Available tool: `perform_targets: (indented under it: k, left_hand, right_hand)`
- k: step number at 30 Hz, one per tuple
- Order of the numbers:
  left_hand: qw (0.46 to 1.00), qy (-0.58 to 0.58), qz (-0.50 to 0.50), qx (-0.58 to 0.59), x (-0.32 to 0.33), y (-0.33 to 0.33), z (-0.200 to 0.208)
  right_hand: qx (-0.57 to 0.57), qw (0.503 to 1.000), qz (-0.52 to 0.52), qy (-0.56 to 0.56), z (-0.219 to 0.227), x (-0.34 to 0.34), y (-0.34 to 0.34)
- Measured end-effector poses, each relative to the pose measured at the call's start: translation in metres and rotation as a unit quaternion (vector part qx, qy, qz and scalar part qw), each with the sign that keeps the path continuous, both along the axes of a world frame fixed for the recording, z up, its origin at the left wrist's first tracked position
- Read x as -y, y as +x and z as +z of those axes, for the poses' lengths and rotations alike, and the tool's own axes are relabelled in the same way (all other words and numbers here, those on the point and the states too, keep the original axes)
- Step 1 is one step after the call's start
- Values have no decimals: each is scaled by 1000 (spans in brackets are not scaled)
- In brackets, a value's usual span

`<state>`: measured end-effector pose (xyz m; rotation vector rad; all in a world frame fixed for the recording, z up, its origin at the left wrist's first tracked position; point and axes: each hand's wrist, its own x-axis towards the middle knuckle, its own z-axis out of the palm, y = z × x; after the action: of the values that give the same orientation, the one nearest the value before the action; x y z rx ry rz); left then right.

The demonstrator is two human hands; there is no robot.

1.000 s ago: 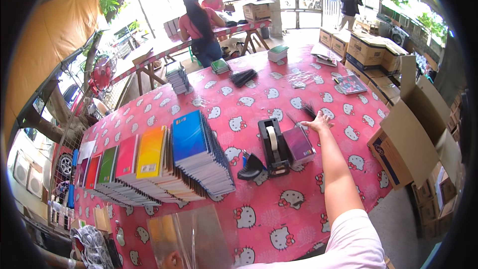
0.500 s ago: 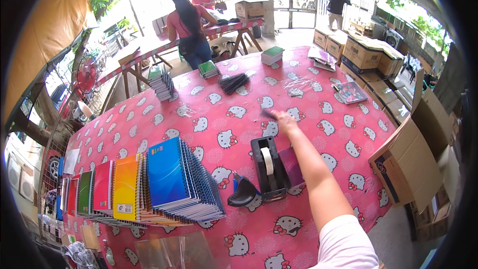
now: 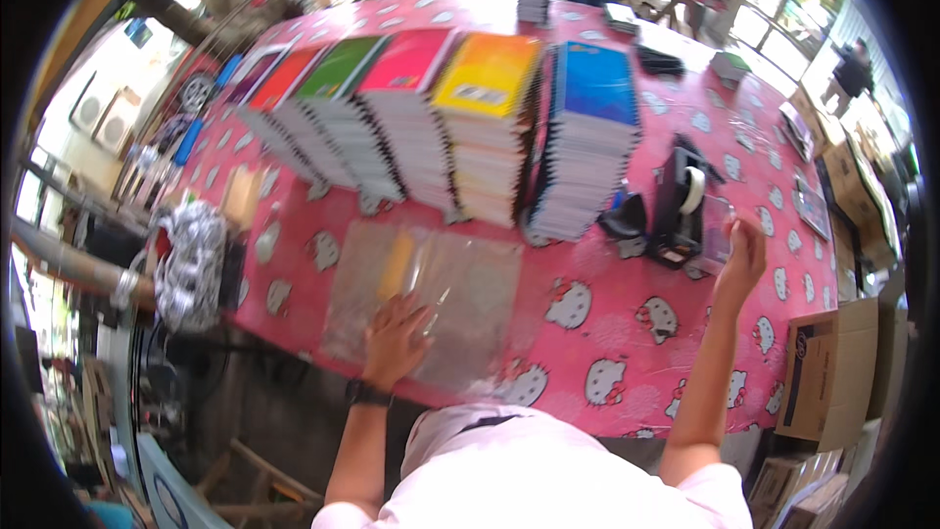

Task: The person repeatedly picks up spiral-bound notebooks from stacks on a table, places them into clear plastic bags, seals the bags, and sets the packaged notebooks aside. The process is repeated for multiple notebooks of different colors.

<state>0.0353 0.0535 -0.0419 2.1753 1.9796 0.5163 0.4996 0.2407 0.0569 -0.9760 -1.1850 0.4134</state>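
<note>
My left hand [image 3: 397, 338], a dark band on its wrist, lies flat with fingers spread on clear plastic bags [image 3: 470, 304] at the table's near edge. To the right, my right hand [image 3: 746, 253] is raised at the edge of a purple notebook [image 3: 720, 225], its fingers curled together; whatever they may hold cannot be made out. Beside that notebook stands a black tape dispenser [image 3: 676, 206] with a pale roll, and a black tool [image 3: 624, 218] with a blue part sits left of it. Tall stacks of spiral notebooks stand beyond my left hand, among them yellow [image 3: 487, 78] and blue [image 3: 595, 88].
A pink patterned cloth [image 3: 607, 333] covers the table. Small notebook piles [image 3: 729, 66] and a black bundle [image 3: 659, 62] lie at the far side. An open cardboard box [image 3: 818, 372] stands at the right. Silvery crumpled material [image 3: 191, 269] is at the left. People stand beyond the table.
My view has swung left and down. My right hand has come back from the table's middle to beside the tape dispenser. My left hand has come into view on the plastic bags.
</note>
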Motion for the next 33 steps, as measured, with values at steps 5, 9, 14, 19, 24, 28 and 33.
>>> perform_targets:
  k: [5,9,14,19,24,28,33]
  left_hand:
    - [997,-42,24,-53,29,12,-23]
    - [999,-18,20,-42,21,12,-20]
    - [994,77,50,64,43,-33,2]
    - [976,153,80,133,52,-98,19]
    - [959,193,137,154,77,-165,34]
    - [940,220,217,142,98,-213,34]
    - [924,249,209,200,92,-265,52]
  right_hand:
    - [331,888,299,-114,-58,143,-180]
    - [514,783,305,-175,-82,159,-218]
    - [409,873,265,-20,-7,100,-296]
    - [483,814,270,178,99,15,-508]
    - [568,803,34,179,92,-71,-675]
    - [655,747,-56,98,84,-79,-707]
    - [628,766,99,96,115,-56,-701]
